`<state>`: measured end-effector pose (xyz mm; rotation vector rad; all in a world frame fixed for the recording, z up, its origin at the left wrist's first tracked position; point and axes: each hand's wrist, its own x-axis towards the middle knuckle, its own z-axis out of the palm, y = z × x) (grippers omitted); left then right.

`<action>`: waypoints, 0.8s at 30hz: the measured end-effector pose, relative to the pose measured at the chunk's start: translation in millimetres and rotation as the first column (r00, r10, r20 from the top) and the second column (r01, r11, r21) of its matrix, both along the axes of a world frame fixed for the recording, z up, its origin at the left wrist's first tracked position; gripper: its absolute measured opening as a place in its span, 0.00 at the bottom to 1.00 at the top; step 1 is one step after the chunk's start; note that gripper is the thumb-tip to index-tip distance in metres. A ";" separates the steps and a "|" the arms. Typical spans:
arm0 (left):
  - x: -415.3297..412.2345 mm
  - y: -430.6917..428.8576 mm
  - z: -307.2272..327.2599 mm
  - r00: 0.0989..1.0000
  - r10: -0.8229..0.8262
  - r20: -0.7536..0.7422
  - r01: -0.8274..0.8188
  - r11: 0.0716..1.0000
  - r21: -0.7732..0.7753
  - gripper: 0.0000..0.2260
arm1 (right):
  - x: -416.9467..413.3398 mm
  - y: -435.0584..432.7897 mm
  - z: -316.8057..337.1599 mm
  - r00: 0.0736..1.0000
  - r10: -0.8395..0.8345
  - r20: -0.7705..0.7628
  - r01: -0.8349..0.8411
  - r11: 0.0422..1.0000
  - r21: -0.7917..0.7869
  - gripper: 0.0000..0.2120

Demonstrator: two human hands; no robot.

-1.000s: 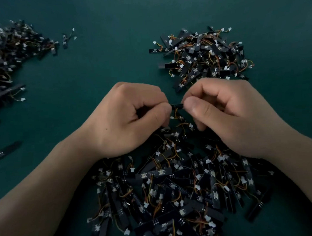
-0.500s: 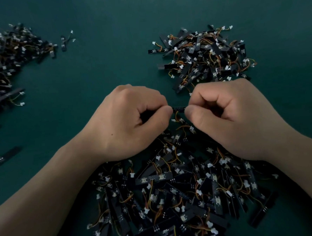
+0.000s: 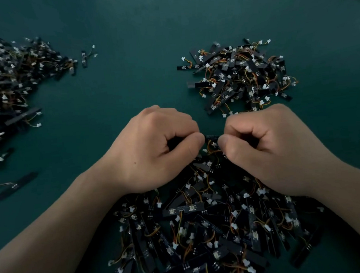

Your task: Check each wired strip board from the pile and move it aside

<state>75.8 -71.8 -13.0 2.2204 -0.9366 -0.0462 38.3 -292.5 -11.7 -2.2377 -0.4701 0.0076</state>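
Black board (image 3: 211, 137): held level between the two fists, just over the far edge of the pile (image 3: 201, 230). Only a short middle stretch shows; both ends are hidden in the fingers.
Left hand (image 3: 159, 150): fingers curled, thumb and forefinger pinched on the board's left end.
Right hand (image 3: 270, 149): curled the same way, thumb tip and forefinger clamped on the right end. The two thumbs almost meet.
Wire (image 3: 209, 145): an orange loop just under the board; whether it belongs to this board or to the pile cannot be told.
Step in hand: the check itself, by my reading, with the board gripped at both ends for a look or a light flex.
Doing it well: slide the pinches outward so more of the face shows. Keep the pads on the edges, off the soldered parts. Turn the board to see both faces and bend it only gently.
Before moving it: trace the wire to its white plug and lift slowly, since a snagged lead would drag neighbours out of the pile.
Where aside: the far heap (image 3: 240, 75) beyond the right hand is nearest, and a left heap (image 3: 9, 83) lies well apart. Which one takes checked boards cannot be told.
Mat (image 3: 126, 34): dark green, under everything.
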 end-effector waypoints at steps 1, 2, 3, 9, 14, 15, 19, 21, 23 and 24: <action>-0.6 0.2 -0.2 1.000 0.000 0.000 0.000 1.000 0.000 0.19 | -0.1 -0.4 0.0 1.000 0.003 -0.003 -0.003 1.000 0.013 0.18; -1.1 0.5 -0.1 1.000 0.000 0.000 0.000 1.000 0.000 0.19 | -0.1 -0.9 -0.2 1.000 0.009 -0.007 -0.009 1.000 0.020 0.18; -1.4 0.1 0.1 1.000 0.002 0.000 -0.002 1.000 0.003 0.19 | -0.2 -1.1 -0.3 1.000 0.015 -0.005 -0.015 1.000 0.016 0.18; -1.3 0.3 -0.2 0.999 0.015 -0.030 -0.016 0.999 -0.028 0.17 | -0.4 -1.5 -1.2 1.000 0.017 0.007 -0.017 0.996 0.092 0.19; -2.4 1.3 0.7 0.997 0.049 -0.053 -0.049 0.999 0.018 0.12 | 2.9 -8.8 -2.4 0.997 -0.069 0.021 0.057 0.932 0.357 0.16; -2.3 1.3 -1.0 0.999 0.031 -0.023 -0.029 0.998 0.064 0.14 | 3.5 -9.5 -3.1 0.996 -0.087 0.016 0.075 0.928 0.366 0.14; -3.0 0.3 -2.8 0.999 -0.006 0.049 -0.001 0.991 0.136 0.10 | 2.9 -10.6 -5.0 0.994 -0.103 -0.042 0.111 0.948 0.298 0.12; -3.1 0.2 -1.0 1.000 -0.013 0.010 0.012 0.994 0.105 0.05 | 1.7 -9.8 -3.4 0.996 -0.084 -0.011 0.085 0.970 0.230 0.09; -2.3 -0.6 0.8 1.000 -0.014 -0.023 0.016 0.996 0.089 0.02 | 0.6 -8.3 -1.5 0.997 -0.069 -0.020 0.072 0.976 0.206 0.08; -1.9 -0.9 1.3 0.999 -0.012 -0.038 0.015 0.996 0.083 0.02 | 0.2 -7.5 -0.8 0.997 -0.064 -0.031 0.069 0.978 0.198 0.08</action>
